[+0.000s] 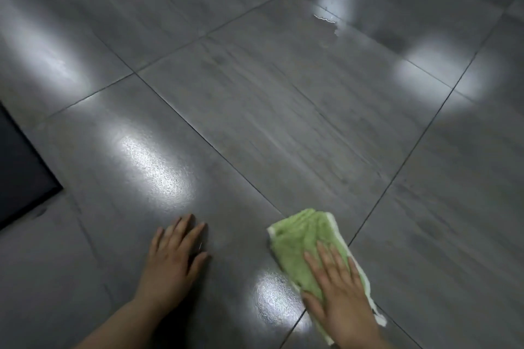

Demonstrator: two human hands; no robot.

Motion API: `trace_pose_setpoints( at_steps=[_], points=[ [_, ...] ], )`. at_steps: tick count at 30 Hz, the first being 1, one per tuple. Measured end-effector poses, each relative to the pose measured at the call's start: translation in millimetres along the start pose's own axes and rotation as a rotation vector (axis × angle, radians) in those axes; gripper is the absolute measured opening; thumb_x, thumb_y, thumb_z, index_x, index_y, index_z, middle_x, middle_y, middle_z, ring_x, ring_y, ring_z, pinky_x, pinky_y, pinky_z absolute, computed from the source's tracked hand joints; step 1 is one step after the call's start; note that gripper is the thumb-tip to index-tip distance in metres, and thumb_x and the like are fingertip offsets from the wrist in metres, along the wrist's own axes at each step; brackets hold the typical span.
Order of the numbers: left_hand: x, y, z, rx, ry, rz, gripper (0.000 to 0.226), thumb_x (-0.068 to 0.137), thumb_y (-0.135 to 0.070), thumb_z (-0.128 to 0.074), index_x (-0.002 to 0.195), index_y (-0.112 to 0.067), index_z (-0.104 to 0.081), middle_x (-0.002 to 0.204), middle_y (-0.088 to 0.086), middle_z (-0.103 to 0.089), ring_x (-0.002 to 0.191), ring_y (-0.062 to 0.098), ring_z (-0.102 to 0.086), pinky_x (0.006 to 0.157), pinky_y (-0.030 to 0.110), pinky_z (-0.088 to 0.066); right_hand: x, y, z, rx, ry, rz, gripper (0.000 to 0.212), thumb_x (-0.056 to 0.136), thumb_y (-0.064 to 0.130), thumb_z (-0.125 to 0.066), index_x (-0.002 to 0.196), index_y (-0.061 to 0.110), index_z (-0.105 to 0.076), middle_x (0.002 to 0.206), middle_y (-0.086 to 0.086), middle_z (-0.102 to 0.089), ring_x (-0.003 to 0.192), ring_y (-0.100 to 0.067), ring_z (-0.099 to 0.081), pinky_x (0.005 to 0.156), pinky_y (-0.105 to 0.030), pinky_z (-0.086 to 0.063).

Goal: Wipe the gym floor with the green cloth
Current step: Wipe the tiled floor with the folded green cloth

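Right hand (338, 296), fingers flat and spread, pressed folded green terry cloth (300, 246) onto near glossy grey tiled floor (255, 110); left hand (173, 255) splayed beside it, empty. Wet sheen: bracing palm might slip

Two bare hands, left grip (173, 252), right grip (340, 289), bare forearms, no sleeves visible

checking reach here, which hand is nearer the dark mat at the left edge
Left. The left hand rests flat on the bare floor, apart from the dark mat but on its side. The right hand presses the green cloth, farther away.
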State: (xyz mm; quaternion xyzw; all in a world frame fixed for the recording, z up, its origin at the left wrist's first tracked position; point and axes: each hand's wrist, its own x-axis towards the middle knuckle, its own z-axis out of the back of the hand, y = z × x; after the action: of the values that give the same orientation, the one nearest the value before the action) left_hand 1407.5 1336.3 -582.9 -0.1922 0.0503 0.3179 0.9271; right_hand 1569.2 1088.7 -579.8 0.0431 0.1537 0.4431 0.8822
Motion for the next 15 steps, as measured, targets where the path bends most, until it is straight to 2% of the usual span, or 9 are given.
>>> trace_pose_setpoints(
  at_steps=[2,3,5,7,9,11,13,14,15],
  points=[
    [1.6,25.6,7.6,-0.018,-0.093,0.18,0.082,0.079,-0.067,-0.012,0.129,-0.012,-0.046,0.137,0.02,-0.047,0.132,0.029,-0.034,0.11,0.026,0.0,4.1,-24.0,9.3,0.078,-0.086,-0.243,0.065,0.085,0.067,-0.015,0.143,0.04,-0.011,0.157,0.008,-0.007,0.143,-0.01,0.0,0.116,-0.036,-0.007],
    [1.3,34.4,9.8,-0.008,-0.092,0.222,0.089,0.076,-0.07,-0.011,0.131,-0.009,-0.045,0.139,0.02,-0.043,0.133,0.032,-0.036,0.111,0.025,0.004,9.1,-28.4,15.7,0.116,-0.11,-0.378,0.07,0.082,0.071,-0.014,0.143,0.037,-0.013,0.156,0.001,-0.014,0.143,-0.015,-0.005,0.115,-0.043,-0.012],
    [2.9,39.1,13.6,-0.018,0.0,0.229,0.089,0.083,-0.068,-0.005,0.126,-0.004,-0.049,0.132,0.023,-0.05,0.128,0.031,-0.041,0.109,0.018,0.014,21.8,-20.8,31.7,0.209,0.011,-0.597,0.071,0.084,0.063,-0.025,0.145,0.031,-0.006,0.157,-0.005,-0.001,0.144,-0.023,0.002,0.116,-0.045,-0.008],
    [3.6,38.2,12.6,-0.007,0.052,0.232,0.083,0.087,-0.061,-0.004,0.122,-0.002,-0.05,0.126,0.024,-0.056,0.123,0.026,-0.034,0.11,0.018,0.014,36.1,-3.5,37.6,0.179,0.105,-0.71,0.072,0.093,0.049,-0.036,0.146,0.025,0.005,0.156,-0.005,0.016,0.143,-0.027,0.013,0.116,-0.044,-0.002],
    [4.0,38.5,11.9,-0.011,0.054,0.184,0.079,0.088,-0.058,-0.004,0.122,-0.003,-0.049,0.125,0.023,-0.057,0.121,0.024,-0.03,0.111,0.02,0.014,56.6,25.4,34.6,0.149,0.155,-0.67,0.075,0.093,0.046,-0.036,0.146,0.023,0.011,0.154,-0.007,0.021,0.142,-0.029,0.017,0.115,-0.046,-0.001],
    [2.7,39.0,11.1,-0.009,0.044,0.171,0.077,0.089,-0.057,-0.004,0.123,-0.004,-0.047,0.126,0.023,-0.056,0.122,0.024,-0.029,0.111,0.02,0.014,76.1,63.5,19.2,0.117,0.138,-0.518,0.074,0.089,0.051,-0.028,0.146,0.022,0.009,0.156,-0.009,0.01,0.142,-0.028,0.014,0.114,-0.048,-0.002],
    [3.1,39.8,11.0,0.015,0.001,0.19,0.074,0.09,-0.056,-0.003,0.124,-0.005,-0.046,0.128,0.022,-0.055,0.123,0.023,-0.029,0.111,0.02,0.014,92.7,106.5,1.7,0.035,-0.016,-0.302,0.078,0.072,0.051,-0.029,0.143,0.019,-0.022,0.148,-0.012,-0.035,0.137,-0.029,-0.014,0.105,-0.05,-0.013],
    [3.5,39.9,10.2,0.027,-0.02,0.202,0.074,0.09,-0.055,-0.003,0.124,-0.005,-0.046,0.128,0.022,-0.055,0.123,0.023,-0.028,0.111,0.02,0.014,99.2,126.2,-2.6,0.015,-0.021,-0.193,0.072,0.067,0.05,-0.031,0.133,0.022,-0.035,0.135,-0.01,-0.053,0.129,-0.028,-0.027,0.101,-0.047,-0.017],
    [4.0,40.1,9.1,0.036,-0.033,0.207,0.074,0.09,-0.054,-0.003,0.124,-0.005,-0.047,0.129,0.022,-0.054,0.123,0.023,-0.028,0.11,0.019,0.014,104.1,140.5,0.1,0.004,0.022,-0.1,0.066,0.065,0.049,-0.033,0.126,0.025,-0.04,0.128,-0.007,-0.06,0.124,-0.027,-0.032,0.102,-0.046,-0.017]
  ],
)
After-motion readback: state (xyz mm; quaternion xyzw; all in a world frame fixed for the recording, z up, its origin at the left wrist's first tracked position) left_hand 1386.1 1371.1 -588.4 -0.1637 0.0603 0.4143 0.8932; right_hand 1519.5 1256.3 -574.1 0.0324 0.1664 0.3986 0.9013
